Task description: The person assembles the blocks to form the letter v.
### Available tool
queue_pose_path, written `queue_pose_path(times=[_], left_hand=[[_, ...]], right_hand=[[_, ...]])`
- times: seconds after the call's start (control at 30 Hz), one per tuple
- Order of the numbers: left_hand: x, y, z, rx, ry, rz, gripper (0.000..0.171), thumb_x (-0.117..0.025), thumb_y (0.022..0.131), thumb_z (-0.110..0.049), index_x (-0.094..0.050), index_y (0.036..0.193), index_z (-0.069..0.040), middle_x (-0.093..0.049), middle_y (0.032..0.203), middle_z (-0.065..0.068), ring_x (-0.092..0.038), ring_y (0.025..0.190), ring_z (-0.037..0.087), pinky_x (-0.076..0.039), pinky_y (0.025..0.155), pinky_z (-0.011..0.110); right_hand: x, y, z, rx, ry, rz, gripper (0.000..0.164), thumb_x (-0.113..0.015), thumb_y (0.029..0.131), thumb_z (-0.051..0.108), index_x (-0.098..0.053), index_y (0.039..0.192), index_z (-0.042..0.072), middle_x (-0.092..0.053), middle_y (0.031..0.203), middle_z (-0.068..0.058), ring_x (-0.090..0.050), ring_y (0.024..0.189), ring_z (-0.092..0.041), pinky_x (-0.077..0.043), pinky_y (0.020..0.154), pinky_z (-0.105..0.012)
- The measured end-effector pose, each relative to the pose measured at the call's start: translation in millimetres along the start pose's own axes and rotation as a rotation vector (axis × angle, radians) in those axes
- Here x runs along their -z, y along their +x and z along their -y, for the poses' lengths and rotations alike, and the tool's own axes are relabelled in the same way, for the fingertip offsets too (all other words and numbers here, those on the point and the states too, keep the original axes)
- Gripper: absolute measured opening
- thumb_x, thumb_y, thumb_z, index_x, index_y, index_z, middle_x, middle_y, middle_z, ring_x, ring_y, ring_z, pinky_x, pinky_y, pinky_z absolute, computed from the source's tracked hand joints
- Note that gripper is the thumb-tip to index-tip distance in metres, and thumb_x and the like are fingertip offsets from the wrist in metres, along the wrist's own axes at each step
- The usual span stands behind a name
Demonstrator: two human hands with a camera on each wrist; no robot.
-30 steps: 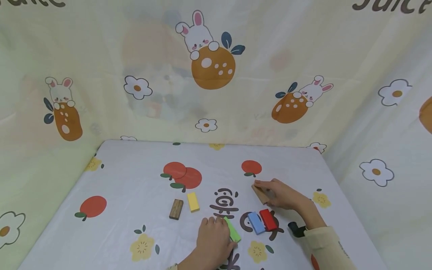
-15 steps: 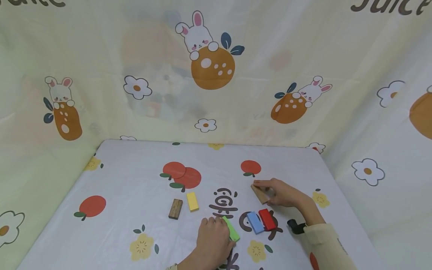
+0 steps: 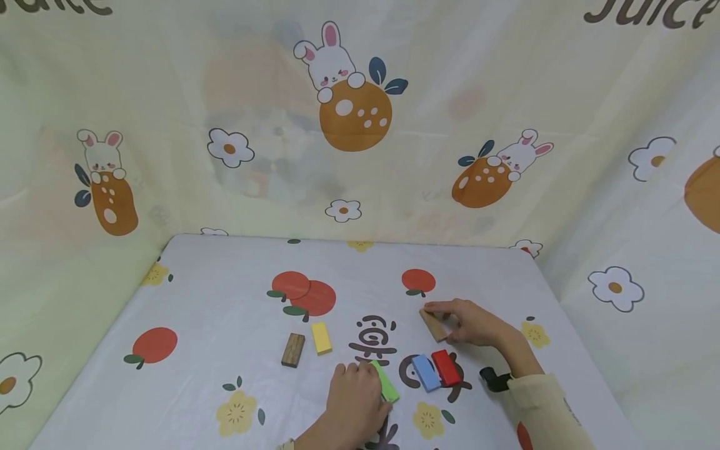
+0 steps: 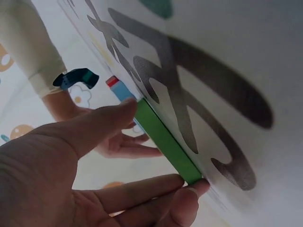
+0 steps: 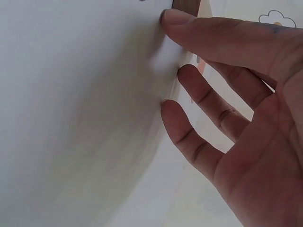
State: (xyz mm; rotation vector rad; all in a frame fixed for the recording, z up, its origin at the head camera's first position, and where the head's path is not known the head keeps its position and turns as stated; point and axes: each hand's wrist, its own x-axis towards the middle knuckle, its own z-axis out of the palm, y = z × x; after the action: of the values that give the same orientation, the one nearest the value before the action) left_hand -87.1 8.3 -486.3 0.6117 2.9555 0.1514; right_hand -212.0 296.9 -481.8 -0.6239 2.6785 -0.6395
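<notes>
My left hand (image 3: 357,399) holds a green block (image 3: 385,382) that lies on the patterned tablecloth. In the left wrist view the thumb is at one end of the green block (image 4: 168,142) and fingertips are at the other. Farther back on the right, my right hand (image 3: 475,323) grips a light brown wooden block (image 3: 432,325) by its ends, between thumb and forefinger. Only a small dark end of the wooden block (image 5: 186,6) shows in the right wrist view. A blue block (image 3: 426,373) and a red block (image 3: 446,367) lie side by side between the two hands.
Left of centre lie a dark brown wooden block (image 3: 293,350) and a yellow block (image 3: 322,339). The white tablecloth (image 3: 214,350) carries printed fruit, flowers and lettering. Printed cloth walls (image 3: 416,206) rise behind and at both sides. A black device (image 3: 495,379) sits at the right wrist.
</notes>
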Motion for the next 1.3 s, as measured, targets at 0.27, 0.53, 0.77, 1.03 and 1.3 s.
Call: queue_pose_path(times=[0.27,0.53,0.77,1.03,1.3], left_hand=[[0.1,3.1,7.9,0.037,-0.04,-0.053,0.062,-0.08,0.085,-0.056,-0.076,0.111,0.0,-0.074,0.095,0.008,-0.063,0.083,0.022,-0.05,0.075,0.037],[1.4,6.7,12.3,0.058,-0.063,-0.071,0.062,-0.081,0.085,-0.056,-0.076,0.115,-0.001,-0.077,0.104,0.009,-0.064,0.084,0.022,-0.052,0.075,0.038],[2.8,9.8,17.5,0.048,-0.132,-0.088,0.063,-0.083,0.084,-0.055,-0.076,0.12,-0.003,-0.079,0.117,0.009,-0.071,0.092,0.025,-0.057,0.08,0.041],[2.7,11.6,30.1,0.044,-0.155,-0.18,0.061,-0.088,0.079,-0.051,-0.078,0.113,-0.003,-0.08,0.105,0.008,-0.065,0.074,0.02,-0.056,0.069,0.036],[1.8,14.3,46.1,0.071,-0.242,-0.198,0.051,-0.089,0.079,-0.044,-0.078,0.106,-0.002,-0.078,0.093,0.007,-0.052,0.064,0.013,-0.047,0.062,0.028]], right_hand=[[-2,0,-5,-0.015,-0.005,-0.016,0.07,-0.086,0.084,0.003,-0.063,0.149,0.017,-0.063,0.152,-0.012,-0.062,0.128,-0.033,-0.059,0.103,-0.052],[-2,-4,-4,-0.061,0.017,-0.025,0.07,-0.087,0.083,0.005,-0.063,0.148,0.016,-0.067,0.143,-0.01,-0.058,0.108,-0.022,-0.055,0.074,-0.021],[-3,-6,-3,-0.064,-0.006,-0.053,0.071,-0.09,0.081,0.011,-0.064,0.148,0.016,-0.068,0.144,-0.009,-0.058,0.104,-0.019,-0.054,0.072,-0.02],[-7,-7,2,-0.101,0.008,-0.106,0.074,-0.092,0.08,0.015,-0.064,0.148,0.017,-0.071,0.137,-0.007,-0.056,0.098,-0.018,-0.052,0.065,-0.022],[-13,-11,18,-0.128,0.049,-0.162,0.074,-0.095,0.077,0.02,-0.066,0.145,0.018,-0.072,0.133,-0.007,-0.053,0.092,-0.019,-0.047,0.061,-0.024]])
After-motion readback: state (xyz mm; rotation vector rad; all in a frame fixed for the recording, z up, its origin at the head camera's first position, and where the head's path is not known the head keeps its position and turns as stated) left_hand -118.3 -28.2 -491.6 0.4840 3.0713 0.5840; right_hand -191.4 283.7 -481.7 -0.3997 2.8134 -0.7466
